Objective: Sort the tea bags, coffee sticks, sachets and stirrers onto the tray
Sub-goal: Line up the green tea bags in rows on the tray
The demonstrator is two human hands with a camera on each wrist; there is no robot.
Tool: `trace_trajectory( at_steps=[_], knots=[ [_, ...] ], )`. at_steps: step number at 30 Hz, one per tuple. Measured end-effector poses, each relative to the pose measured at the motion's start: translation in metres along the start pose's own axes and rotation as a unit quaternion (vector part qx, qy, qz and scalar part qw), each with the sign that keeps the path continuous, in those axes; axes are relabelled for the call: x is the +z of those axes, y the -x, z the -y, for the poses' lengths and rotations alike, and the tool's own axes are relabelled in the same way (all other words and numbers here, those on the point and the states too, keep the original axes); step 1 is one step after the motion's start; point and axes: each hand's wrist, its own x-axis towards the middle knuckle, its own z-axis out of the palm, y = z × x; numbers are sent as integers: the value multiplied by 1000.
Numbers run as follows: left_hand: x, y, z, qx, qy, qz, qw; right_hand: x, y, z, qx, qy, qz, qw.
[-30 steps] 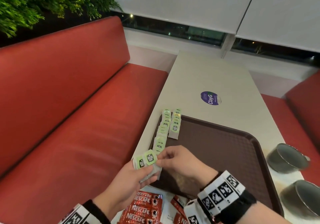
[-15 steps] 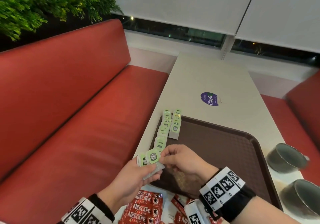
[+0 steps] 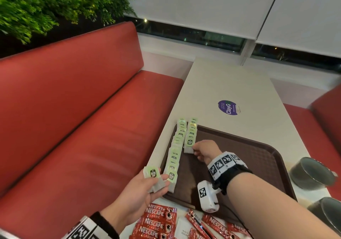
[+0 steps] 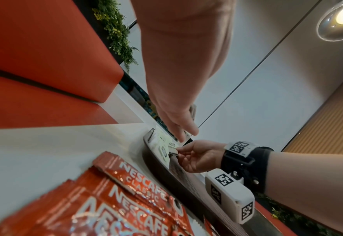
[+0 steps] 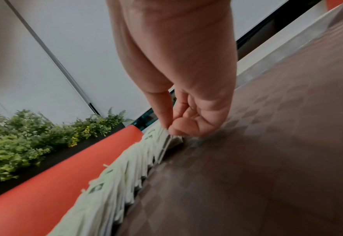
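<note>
Two rows of green-tagged tea bags (image 3: 175, 152) lie overlapping along the left side of the brown tray (image 3: 249, 164). My right hand (image 3: 194, 149) pinches one tea bag (image 3: 189, 144) between thumb and finger at the near end of the inner row, low over the tray; the right wrist view shows the pinch (image 5: 171, 127) on the bag's edge (image 5: 173, 139). My left hand (image 3: 156, 185) holds a small stack of tea bags (image 3: 153, 174) at the tray's near left corner. Red Nescafe coffee sticks (image 3: 156, 224) lie on the table in front of the tray.
A white sugar sachet (image 3: 182, 229) lies among the coffee sticks. Two dark cups (image 3: 311, 174) (image 3: 328, 214) stand right of the tray. A purple sticker (image 3: 227, 107) marks the table beyond it. A red bench (image 3: 83, 128) runs along the table's left edge.
My right hand has drawn one tea bag off the stack in my left hand and carried it forward to the inner row. The left hand stays near the tray's corner.
</note>
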Motion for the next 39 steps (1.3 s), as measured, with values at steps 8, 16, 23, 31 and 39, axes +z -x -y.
trace_trajectory(
  at_steps=[8,16,23,31,39],
  knots=[
    [-4,6,-2,14,14,-8,1000,7,-5,2,33,-8,2,999],
    [2,5,-2,23,-9,-3,1000,5,49,-14,-232,48,-5,971],
    [11,4,2,26,-42,21,999,23,113,-44,-299,78,176,935],
    [15,2,-1,24,-10,-5,1000,11,101,-40,-264,18,110,958],
    [8,6,-1,17,2,-27,999,-6,23,-26,-113,-40,0,993]
  ],
)
